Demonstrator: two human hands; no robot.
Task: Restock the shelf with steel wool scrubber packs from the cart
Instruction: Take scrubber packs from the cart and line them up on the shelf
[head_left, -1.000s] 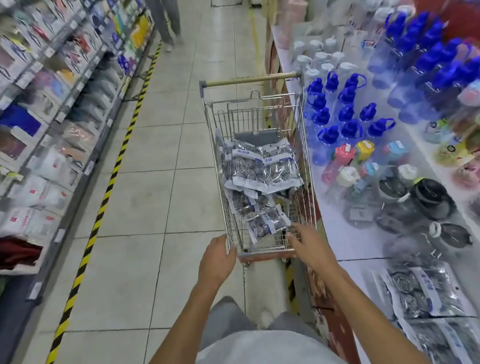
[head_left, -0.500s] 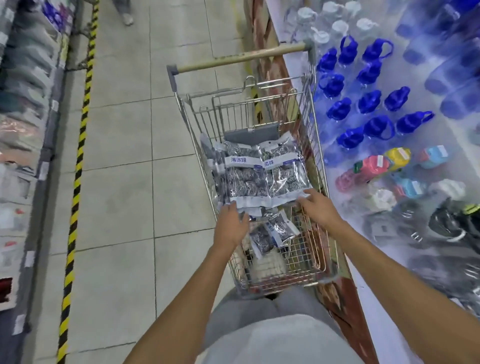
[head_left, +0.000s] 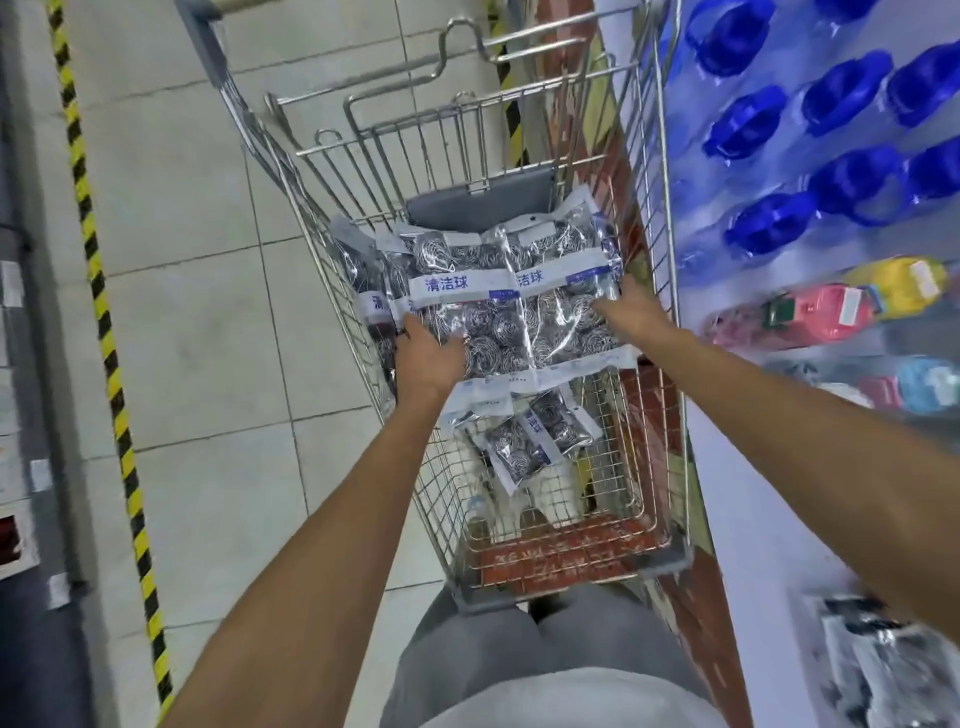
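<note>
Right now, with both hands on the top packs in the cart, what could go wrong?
1. The glossy clear plastic scrubber packs lie stacked; the left hand and right hand only hold the edges, so some may slide.
2. Small loose packs underneath might snag in the silver wire cart.

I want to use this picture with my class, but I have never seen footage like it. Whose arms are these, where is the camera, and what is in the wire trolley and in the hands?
There is no machine here: a person wears a wide-angle camera on the head, looking down past their own arms. In front stands a silver wire shopping cart in a shop aisle. In it lies a stack of clear plastic packs of steel wool scrubbers with white and blue labels; a few smaller packs lie lower down. The left hand is at the stack's near left corner, the right hand at its right edge; whether either grip has closed cannot be told. To the right is a white shelf with blue-lidded bottles.
</note>
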